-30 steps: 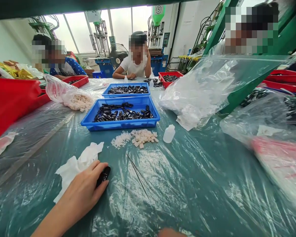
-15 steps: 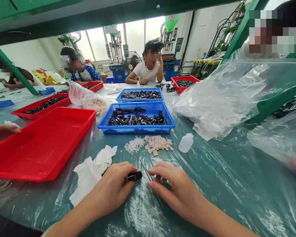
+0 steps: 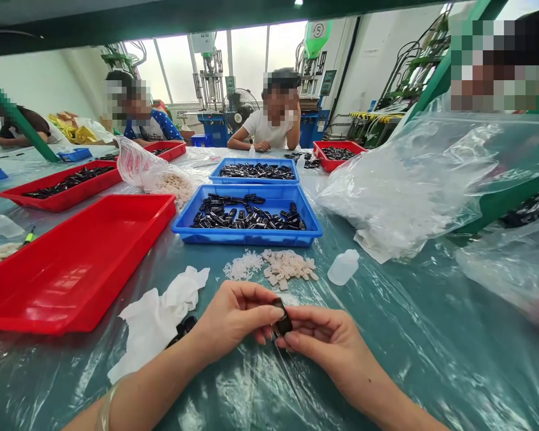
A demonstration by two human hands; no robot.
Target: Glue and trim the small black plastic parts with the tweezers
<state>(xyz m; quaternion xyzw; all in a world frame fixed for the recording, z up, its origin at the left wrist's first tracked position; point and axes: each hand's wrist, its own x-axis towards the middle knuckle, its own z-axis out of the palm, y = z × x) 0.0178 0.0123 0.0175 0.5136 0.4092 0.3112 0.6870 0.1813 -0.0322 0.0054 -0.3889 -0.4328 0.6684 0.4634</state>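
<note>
A small glossy black plastic part [image 3: 282, 318] is held up between both hands, just in front of the piles of small pieces. My left hand [image 3: 240, 314] is closed, its thumb pressing on the part's upper end. My right hand [image 3: 323, 335] grips the same part from the right with thumb and fingertips. Thin metal tweezers [image 3: 288, 358] show below the hands; whether my right hand still touches them I cannot tell. Beyond the hands lie a heap of tiny white pieces [image 3: 243, 266] and a heap of beige squares [image 3: 290, 268]. More black parts [image 3: 186, 326] lie by my left forearm, partly hidden.
Ahead stands a blue tray [image 3: 247, 238] of black parts, with another blue tray [image 3: 254, 179] behind. A large red tray [image 3: 85, 263] is at left. A white cloth [image 3: 155, 317], a small bottle [image 3: 344, 267] and plastic bags [image 3: 395, 185] lie around. Several people sit nearby.
My left hand has moved right and slightly up with the black part. My right hand has come to it and grips it too. A co-worker's hand at the far left has gone.
</note>
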